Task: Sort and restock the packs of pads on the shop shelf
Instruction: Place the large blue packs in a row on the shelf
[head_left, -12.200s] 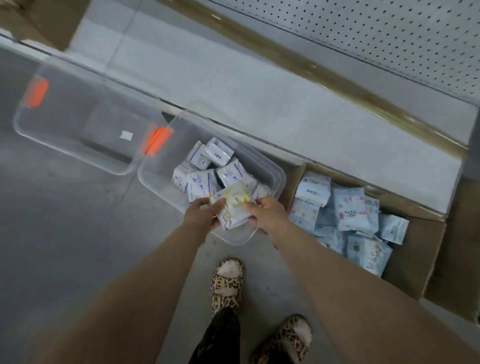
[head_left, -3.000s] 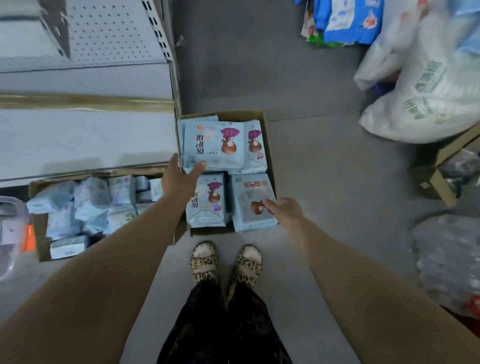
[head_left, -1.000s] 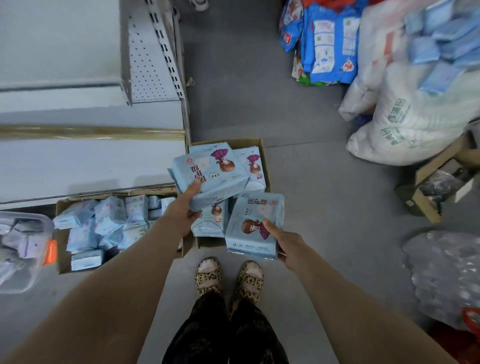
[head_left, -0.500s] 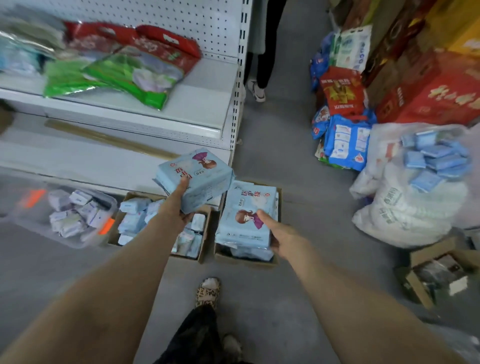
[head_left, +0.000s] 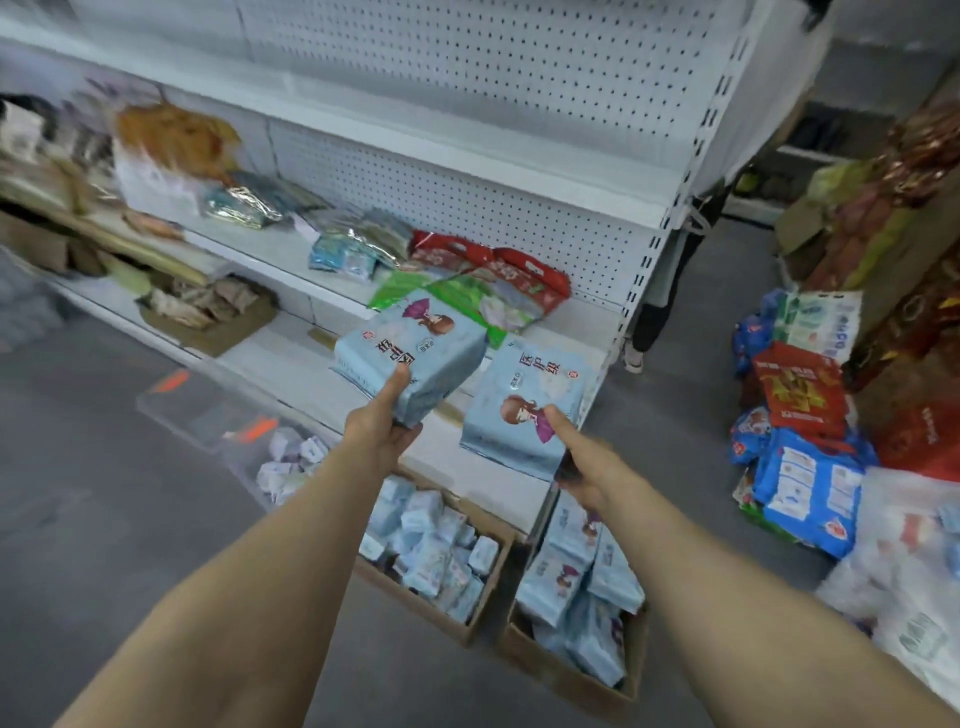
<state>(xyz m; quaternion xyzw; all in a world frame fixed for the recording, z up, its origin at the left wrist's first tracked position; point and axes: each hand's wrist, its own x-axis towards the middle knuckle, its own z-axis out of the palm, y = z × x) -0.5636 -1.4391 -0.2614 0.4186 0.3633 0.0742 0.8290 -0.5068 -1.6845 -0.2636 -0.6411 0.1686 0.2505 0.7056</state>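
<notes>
A shop aisle: white metal shelving (head_left: 291, 369) with a perforated back panel (head_left: 467, 67) carries bagged goods (head_left: 524, 280) in red and green. On the grey floor (head_left: 104, 493) below, open cardboard boxes (head_left: 571, 675) hold pale blue packs (head_left: 556, 577). Bundled stock (head_left: 810, 488) is piled opposite.

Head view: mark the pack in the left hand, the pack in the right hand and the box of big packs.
left-hand pack (head_left: 415, 343), head view, middle of its printed face
right-hand pack (head_left: 522, 405), head view, middle of its printed face
box of big packs (head_left: 566, 675), head view, its cardboard front wall
</notes>
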